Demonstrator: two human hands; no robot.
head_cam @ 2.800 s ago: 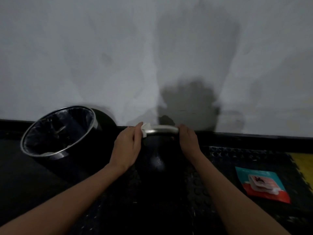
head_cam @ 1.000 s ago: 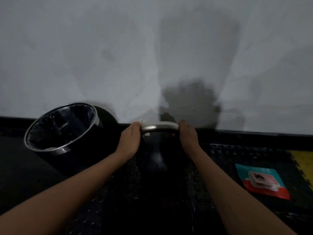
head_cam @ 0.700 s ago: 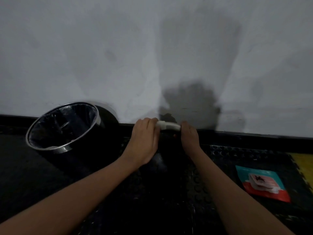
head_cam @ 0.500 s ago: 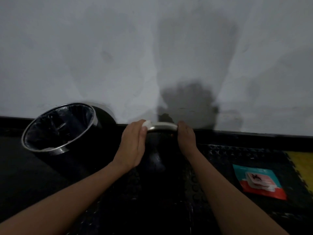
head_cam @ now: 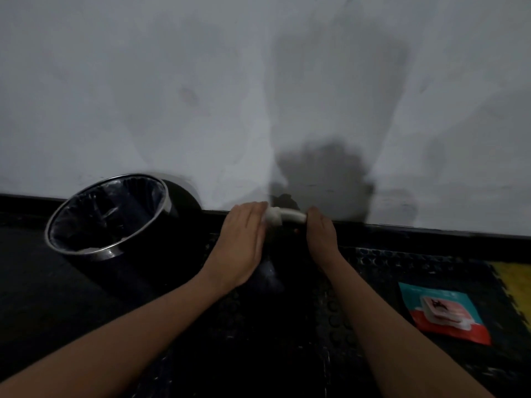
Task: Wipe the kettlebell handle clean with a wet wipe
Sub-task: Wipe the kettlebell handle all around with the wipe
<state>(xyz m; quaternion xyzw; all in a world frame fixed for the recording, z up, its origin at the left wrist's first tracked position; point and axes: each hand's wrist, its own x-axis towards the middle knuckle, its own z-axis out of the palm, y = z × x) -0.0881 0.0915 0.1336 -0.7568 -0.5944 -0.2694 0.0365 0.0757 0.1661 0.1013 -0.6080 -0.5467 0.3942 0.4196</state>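
A: While the right hand [head_cam: 320,234] is gripping the right end of the kettlebell handle [head_cam: 292,217], what is it doing?

B: Probably bracing the kettlebell [head_cam: 270,275] against the sideways rubbing. The left hand [head_cam: 244,242], fingers together and curled over the handle's left end, is pressing the wet wipe [head_cam: 272,217] around the bar.

A: And the bin [head_cam: 107,218]?

B: Sitting at nine o'clock, handy for discarding; the wipe packet [head_cam: 444,311] is lying at four o'clock on the floor mat [head_cam: 287,340].

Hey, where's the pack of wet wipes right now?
In the head view the pack of wet wipes lies flat on the dark floor mat at lower right, beside the right forearm and near the yellow mat edge.
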